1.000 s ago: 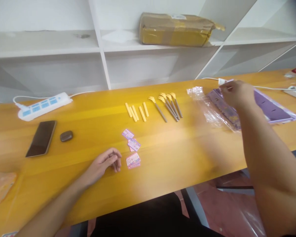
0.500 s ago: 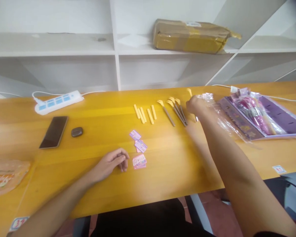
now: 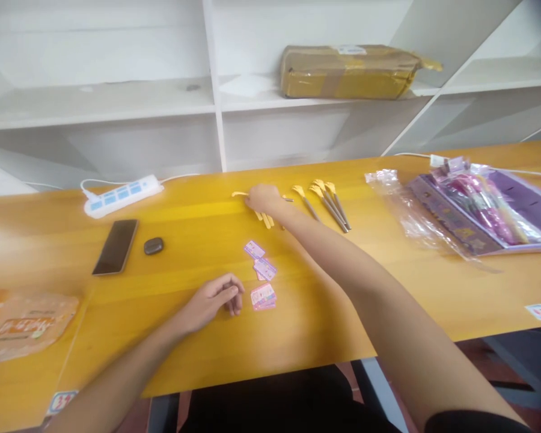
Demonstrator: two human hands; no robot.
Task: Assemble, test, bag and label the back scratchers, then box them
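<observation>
My right hand [image 3: 264, 197] reaches across the yellow table [image 3: 342, 300], closed on a grey stick with a gold fan-shaped head; the head pokes out to the left of my fingers. The hand hovers over several short yellow sticks [image 3: 267, 221]. Just to the right lie three more gold-headed sticks [image 3: 329, 201] side by side. My left hand [image 3: 213, 297] rests on the table with its fingers loosely curled and nothing visible in them, right beside a few small pink and purple cards [image 3: 264, 281].
A white power strip [image 3: 121, 195], a dark phone [image 3: 116, 246] and a small dark case [image 3: 154, 245] lie at left. A clear bag with a purple box [image 3: 469, 210] sits at right. An orange packet [image 3: 22, 325] lies far left. A taped parcel [image 3: 351, 63] sits on the shelf.
My right hand left the purple box at right, picked up a gold-headed stick and carried it left past the row of sticks to above the yellow sticks. My left hand stayed put.
</observation>
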